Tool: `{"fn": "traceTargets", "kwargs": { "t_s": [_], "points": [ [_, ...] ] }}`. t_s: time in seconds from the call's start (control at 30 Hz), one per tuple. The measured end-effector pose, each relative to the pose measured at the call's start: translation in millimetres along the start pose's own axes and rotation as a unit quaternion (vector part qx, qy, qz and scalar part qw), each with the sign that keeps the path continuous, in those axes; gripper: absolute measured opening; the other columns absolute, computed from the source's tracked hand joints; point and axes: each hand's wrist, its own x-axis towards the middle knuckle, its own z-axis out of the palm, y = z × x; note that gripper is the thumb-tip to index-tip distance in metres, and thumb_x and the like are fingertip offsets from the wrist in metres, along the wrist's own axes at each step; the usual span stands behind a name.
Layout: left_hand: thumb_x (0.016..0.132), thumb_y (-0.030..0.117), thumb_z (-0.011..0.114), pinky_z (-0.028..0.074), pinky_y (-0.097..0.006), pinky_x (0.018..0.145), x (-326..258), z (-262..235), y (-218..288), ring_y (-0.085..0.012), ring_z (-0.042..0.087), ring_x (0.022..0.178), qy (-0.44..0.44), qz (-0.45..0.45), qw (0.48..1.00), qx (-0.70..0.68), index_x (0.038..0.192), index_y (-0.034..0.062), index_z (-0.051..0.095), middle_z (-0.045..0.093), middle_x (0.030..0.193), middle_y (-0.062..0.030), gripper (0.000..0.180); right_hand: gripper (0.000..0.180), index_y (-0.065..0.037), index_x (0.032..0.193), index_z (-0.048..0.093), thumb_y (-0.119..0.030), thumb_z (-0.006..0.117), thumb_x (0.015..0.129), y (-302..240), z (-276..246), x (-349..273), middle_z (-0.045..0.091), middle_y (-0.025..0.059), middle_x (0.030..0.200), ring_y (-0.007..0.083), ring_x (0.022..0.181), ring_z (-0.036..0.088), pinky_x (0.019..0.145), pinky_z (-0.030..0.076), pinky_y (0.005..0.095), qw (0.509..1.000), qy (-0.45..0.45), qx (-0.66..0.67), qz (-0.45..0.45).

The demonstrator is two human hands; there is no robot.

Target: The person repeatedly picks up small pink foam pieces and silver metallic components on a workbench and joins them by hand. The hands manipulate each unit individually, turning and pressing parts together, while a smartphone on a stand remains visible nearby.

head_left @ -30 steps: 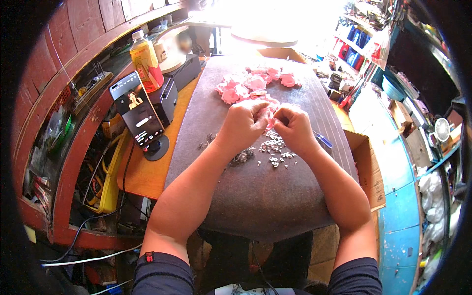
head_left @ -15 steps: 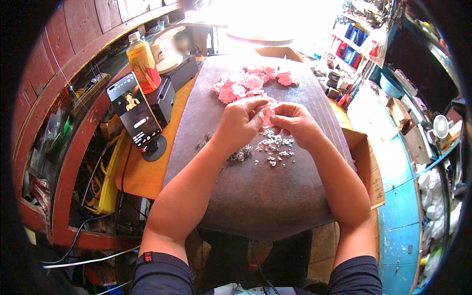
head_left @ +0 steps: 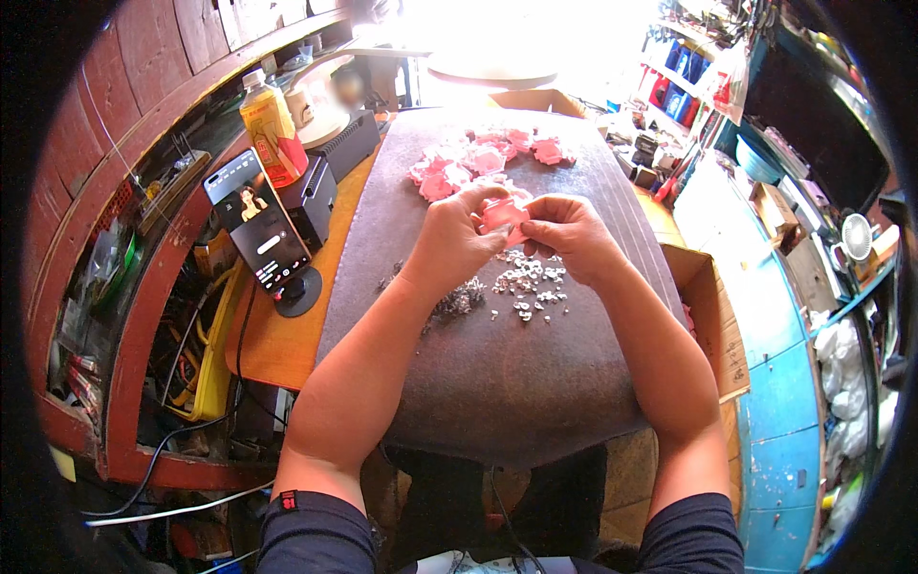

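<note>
Between my two hands is a pink flower-like piece, held up over the middle of the dark work table. My left hand grips its left side, fingers behind and thumb in front. With thumb and fingertips pinched, my right hand holds its right edge. Whether a small part sits in the right fingertips is too small to tell. Just below the hands lies a scatter of small white pieces. Left of these, partly behind my left wrist, is a heap of small dark grey bits. Beyond the hands are several similar pink pieces in a loose pile.
At the left, a phone stands on a round-based holder beside a drink bottle and a black box. An open cardboard box sits against the table's right side. A blue cabinet stands farther right.
The pink piece has turned and shows more of its broad face. My left hand has shifted slightly left and opened its grip around it; my right hand still pinches the edge.
</note>
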Motion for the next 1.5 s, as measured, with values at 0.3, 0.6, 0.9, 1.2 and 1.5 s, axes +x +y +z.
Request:
{"fn": "traceTargets", "kwargs": {
  "t_s": [0.3, 0.6, 0.9, 1.2, 1.5],
  "points": [
    [0.083, -0.008, 0.063, 0.055, -0.023, 0.063, 0, 0, -1, -0.013, 0.068, 0.079, -0.015, -0.04, 0.998, -0.043, 0.118, 0.0017, 0.056, 0.064, 0.091, -0.0075, 0.036, 0.015, 0.0, 0.101, 0.067, -0.009, 0.068, 0.09, 3, 2, 0, 0.068, 0.004, 0.084, 0.0072, 0.066, 0.059, 0.059, 0.048, 0.0202, 1.0, -0.003, -0.012, -0.019],
    [0.082, -0.01, 0.062, 0.054, -0.023, 0.064, -2, -1, -2, -0.0142, 0.068, 0.083, -0.023, -0.011, 1.0, 0.003, 0.115, 0.0043, 0.056, 0.064, 0.092, -0.0071, 0.036, 0.011, 0.001, 0.097, 0.067, -0.004, 0.068, 0.088, -1, 8, -2, 0.067, 0.0041, 0.082, 0.0078, 0.067, 0.059, 0.06, 0.05, 0.0212, 0.995, 0.024, -0.089, -0.032],
    [0.082, -0.006, 0.065, 0.055, -0.023, 0.066, 0, 0, -2, -0.0144, 0.068, 0.084, -0.012, 0.046, 0.997, 0.063, 0.115, 0.0033, 0.056, 0.064, 0.094, -0.0076, 0.035, 0.014, -0.001, 0.098, 0.067, -0.008, 0.069, 0.086, -2, 6, -3, 0.066, 0.0017, 0.083, 0.0062, 0.067, 0.059, 0.061, 0.049, 0.0204, 0.997, 0.023, -0.076, -0.008],
    [0.084, -0.002, 0.066, 0.054, -0.023, 0.065, -2, 3, -2, -0.0108, 0.066, 0.081, -0.002, 0.072, 0.995, 0.063, 0.114, 0.0043, 0.057, 0.066, 0.09, -0.006, 0.032, 0.016, -0.002, 0.096, 0.067, -0.011, 0.072, 0.084, -5, 5, -4, 0.065, 0.0007, 0.081, 0.005, 0.066, 0.058, 0.059, 0.046, 0.0191, 0.999, 0.01, -0.053, 0.004],
    [0.081, 0.005, 0.071, 0.052, -0.024, 0.065, -3, 3, 0, -0.0065, 0.063, 0.078, 0.018, 0.133, 0.982, 0.131, 0.111, 0.0054, 0.061, 0.066, 0.086, -0.0039, 0.032, 0.013, -0.004, 0.094, 0.068, -0.011, 0.072, 0.084, -1, 4, -4, 0.065, -0.0006, 0.081, 0.0039, 0.066, 0.057, 0.058, 0.043, 0.0184, 0.999, -0.001, -0.051, 0.003]
  ]
}}
